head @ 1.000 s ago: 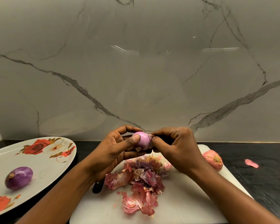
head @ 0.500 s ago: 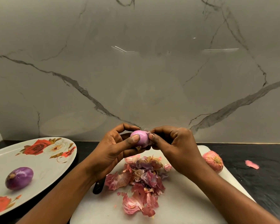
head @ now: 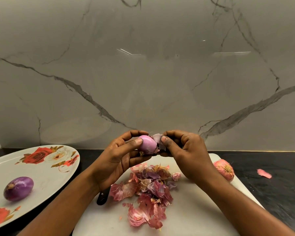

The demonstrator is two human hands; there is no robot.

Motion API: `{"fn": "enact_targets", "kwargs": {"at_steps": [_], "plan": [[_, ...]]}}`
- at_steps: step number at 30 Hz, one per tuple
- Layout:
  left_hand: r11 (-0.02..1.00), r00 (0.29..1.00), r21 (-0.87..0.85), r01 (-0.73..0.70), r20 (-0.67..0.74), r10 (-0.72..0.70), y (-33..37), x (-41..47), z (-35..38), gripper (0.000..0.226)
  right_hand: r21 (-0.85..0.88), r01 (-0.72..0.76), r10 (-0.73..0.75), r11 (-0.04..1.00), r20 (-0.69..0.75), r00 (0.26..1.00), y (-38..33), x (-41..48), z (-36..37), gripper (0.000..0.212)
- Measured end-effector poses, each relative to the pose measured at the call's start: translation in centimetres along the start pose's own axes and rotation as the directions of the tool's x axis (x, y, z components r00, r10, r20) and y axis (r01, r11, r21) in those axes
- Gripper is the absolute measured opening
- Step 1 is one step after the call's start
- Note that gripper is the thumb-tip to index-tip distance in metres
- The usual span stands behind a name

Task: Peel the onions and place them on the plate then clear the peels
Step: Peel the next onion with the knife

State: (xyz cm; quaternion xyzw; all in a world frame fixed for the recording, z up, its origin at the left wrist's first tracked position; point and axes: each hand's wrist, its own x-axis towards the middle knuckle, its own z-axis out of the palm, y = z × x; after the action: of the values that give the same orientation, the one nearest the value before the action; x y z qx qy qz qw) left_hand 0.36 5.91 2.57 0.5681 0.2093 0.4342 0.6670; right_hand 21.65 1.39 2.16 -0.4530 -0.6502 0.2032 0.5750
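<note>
One small glossy pink onion (head: 146, 144): gripped in left hand (head: 119, 159), long axis toward right hand (head: 186, 150). Right hand pinches pale purple skin flap (head: 157, 139) at that end.

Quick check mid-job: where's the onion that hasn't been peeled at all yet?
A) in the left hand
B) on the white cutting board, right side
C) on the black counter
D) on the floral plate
B: the pink, papery-skinned round onion sits at the right edge of the white cutting board; the rose-patterned white plate holds a peeled purple onion, and the left hand grips a nearly peeled pink onion.
</note>
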Motion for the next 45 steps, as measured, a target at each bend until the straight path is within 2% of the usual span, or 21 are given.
{"fn": "enact_targets", "kwargs": {"at_steps": [5, 8, 10, 14, 17, 21, 26, 30, 33, 35, 40, 45], "plan": [[0.986, 0.997, 0.164, 0.016, -0.079, -0.003, -0.2, 0.1, -0.2, 0.038, -0.123, 0.032, -0.035, 0.992, -0.018, 0.999, 0.3, -0.2, -0.1, 0.016], [0.971, 0.994, 0.240, 0.011, -0.109, 0.016, -0.3, 0.0, -0.2, 0.046, -0.196, 0.069, -0.073, 0.978, -0.013, 0.997, 0.4, -0.3, 0.1, 0.017], [0.981, 0.993, 0.192, 0.006, -0.121, 0.018, -0.2, -0.1, -0.1, 0.047, -0.171, 0.044, -0.050, 0.984, -0.029, 0.998, 0.4, -0.2, 0.0, 0.017], [0.997, 0.998, 0.079, 0.011, -0.065, -0.006, 0.1, -0.2, -0.1, 0.033, -0.037, -0.034, 0.032, 0.999, -0.060, 0.998, 0.4, 0.1, -0.1, 0.014], [0.999, 0.999, 0.042, 0.028, -0.028, -0.026, 0.1, -0.2, -0.2, 0.039, -0.022, -0.046, 0.043, 0.999, -0.096, 0.994, 0.3, 0.2, -0.3, 0.011], [1.000, 0.998, -0.020, 0.012, -0.061, -0.013, 0.2, -0.1, -0.6, 0.036, 0.070, -0.072, 0.082, 0.995, -0.147, 0.986, -0.1, 0.3, -0.9, 0.009], [0.998, 0.995, -0.051, -0.022, -0.099, 0.017, 0.2, 0.1, -0.7, 0.036, -0.071, -0.025, 0.024, 0.997, -0.016, 1.000, 0.1, -0.3, -0.6, 0.011], [1.000, 0.990, -0.026, 0.002, -0.144, -0.006, 0.1, 0.1, -0.5, 0.045, -0.100, -0.004, 0.008, 0.995, 0.044, 0.999, 0.0, -0.4, -0.5, 0.020], [1.000, 0.994, 0.011, 0.008, -0.111, -0.007, 0.2, 0.0, -0.3, 0.044, -0.048, -0.017, 0.022, 0.999, 0.097, 0.995, -0.1, -0.4, -0.2, 0.043], [0.999, 0.996, 0.043, 0.005, -0.088, -0.002, 0.2, -0.1, -0.2, 0.043, -0.034, -0.014, 0.019, 0.999, 0.148, 0.989, -0.3, -0.6, 0.0, 0.050], [0.997, 0.998, 0.078, -0.005, -0.070, 0.010, 0.1, -0.1, -0.2, 0.043, 0.066, -0.018, 0.006, 0.998, 0.174, 0.985, -0.4, -0.6, -0.1, 0.041], [0.994, 0.998, 0.113, -0.007, -0.056, 0.013, 0.0, -0.2, 0.0, 0.047, -0.001, 0.041, -0.040, 0.999, 0.169, 0.985, -0.7, -0.9, 0.1, 0.035]]}}
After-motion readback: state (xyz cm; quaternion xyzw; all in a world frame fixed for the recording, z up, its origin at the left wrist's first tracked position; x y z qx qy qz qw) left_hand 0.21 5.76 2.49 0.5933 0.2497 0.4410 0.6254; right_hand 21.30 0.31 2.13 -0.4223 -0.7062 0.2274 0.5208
